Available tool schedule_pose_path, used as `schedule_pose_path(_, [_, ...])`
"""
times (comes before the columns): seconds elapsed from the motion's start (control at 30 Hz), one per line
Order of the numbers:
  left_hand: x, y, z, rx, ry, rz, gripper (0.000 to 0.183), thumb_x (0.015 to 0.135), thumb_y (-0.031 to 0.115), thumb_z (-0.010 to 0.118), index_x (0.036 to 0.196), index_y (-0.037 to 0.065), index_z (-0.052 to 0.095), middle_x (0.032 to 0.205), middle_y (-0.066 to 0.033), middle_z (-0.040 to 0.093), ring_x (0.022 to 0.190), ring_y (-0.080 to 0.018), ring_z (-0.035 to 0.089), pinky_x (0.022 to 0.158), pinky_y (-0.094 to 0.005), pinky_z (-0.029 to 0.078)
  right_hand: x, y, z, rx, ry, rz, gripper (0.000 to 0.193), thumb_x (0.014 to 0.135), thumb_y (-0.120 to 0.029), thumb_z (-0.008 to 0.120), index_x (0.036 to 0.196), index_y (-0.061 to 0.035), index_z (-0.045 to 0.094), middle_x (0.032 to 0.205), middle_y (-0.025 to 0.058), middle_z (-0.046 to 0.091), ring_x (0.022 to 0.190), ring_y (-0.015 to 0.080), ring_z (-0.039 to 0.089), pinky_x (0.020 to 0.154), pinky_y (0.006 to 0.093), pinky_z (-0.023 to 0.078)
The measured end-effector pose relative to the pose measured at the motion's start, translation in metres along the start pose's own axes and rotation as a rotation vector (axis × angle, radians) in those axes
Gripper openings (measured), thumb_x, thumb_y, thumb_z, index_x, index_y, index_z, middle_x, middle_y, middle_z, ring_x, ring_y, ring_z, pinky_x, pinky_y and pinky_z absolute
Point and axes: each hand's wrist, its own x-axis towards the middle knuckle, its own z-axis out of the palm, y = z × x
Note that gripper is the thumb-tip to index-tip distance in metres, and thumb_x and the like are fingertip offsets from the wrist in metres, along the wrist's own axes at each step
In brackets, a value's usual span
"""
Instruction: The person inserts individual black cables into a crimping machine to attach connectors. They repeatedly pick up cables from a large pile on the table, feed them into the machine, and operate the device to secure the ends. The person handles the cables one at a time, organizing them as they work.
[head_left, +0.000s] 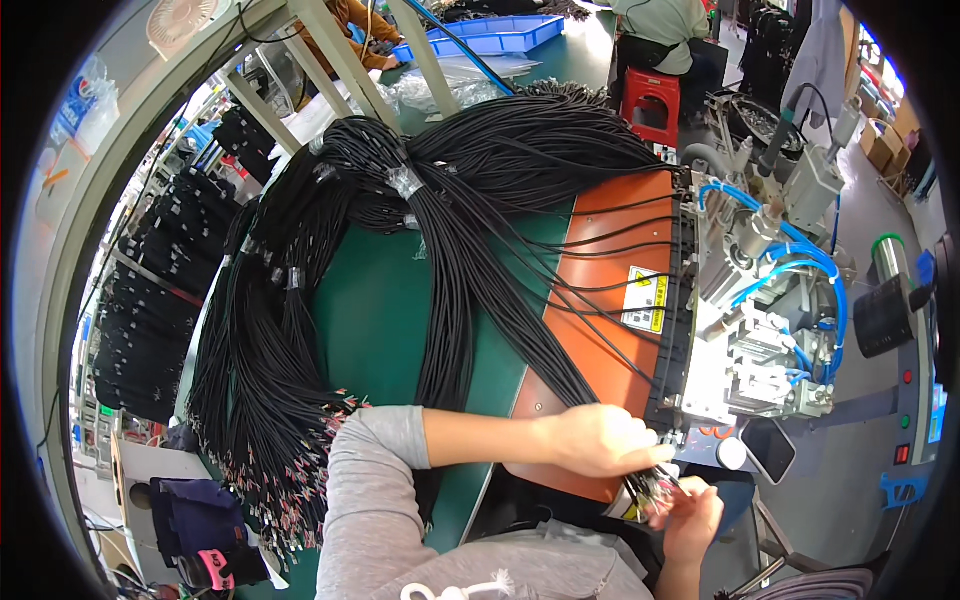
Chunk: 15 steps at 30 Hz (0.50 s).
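Note:
A long bundle of black cables (510, 318) runs over the green table and an orange plate (600, 270). Near its lower end my left hand (600, 440) is closed round it. Stripped, coloured wire ends (655, 490) fan out just past that hand. Fingers of my right hand (692, 518) are pinched at those wire ends; which wires they hold is too small to make out. Several single cables cross the orange plate to a row of slots along the edge of a machine (760, 320) with metal cylinders and blue air hoses.
Large heaps of black cables (265, 340) lie at the left and back of the green table (370, 290). A phone (768, 450) and a round white lid (732, 454) sit right of my hands. Behind, a person sits on a red stool (652, 105); a blue tray (490, 38) stands farther back.

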Motion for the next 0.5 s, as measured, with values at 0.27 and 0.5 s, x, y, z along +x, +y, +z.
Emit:
schedule_pose_path(0.27, [-0.004,0.002,0.016,-0.004,0.056,0.04,0.021,0.075,0.017,0.057,0.093,0.007,0.054,0.078,-0.0024,0.054,0.059,-0.0131,0.052,0.048,-0.0255,0.041,0.001,0.021,0.01,-0.15,0.406,-0.313,0.036,0.098,-0.027,0.038,0.071,-0.0033,0.043,0.063,0.0034,0.041,0.052,0.0084,0.039,0.048,0.0213,0.031])
schedule_pose_path(0.5, [-0.002,0.0,0.014,0.031,0.087,0.024,0.009,0.073,0.019,0.056,0.076,0.011,0.051,0.068,0.0017,0.043,0.058,-0.0117,0.048,0.048,-0.0241,0.037,0.002,0.027,0.011,-0.322,0.374,-0.408,0.029,0.09,-0.024,0.049,0.07,-0.0047,0.044,0.064,0.0055,0.045,0.058,0.0145,0.045,0.053,0.0259,0.036])
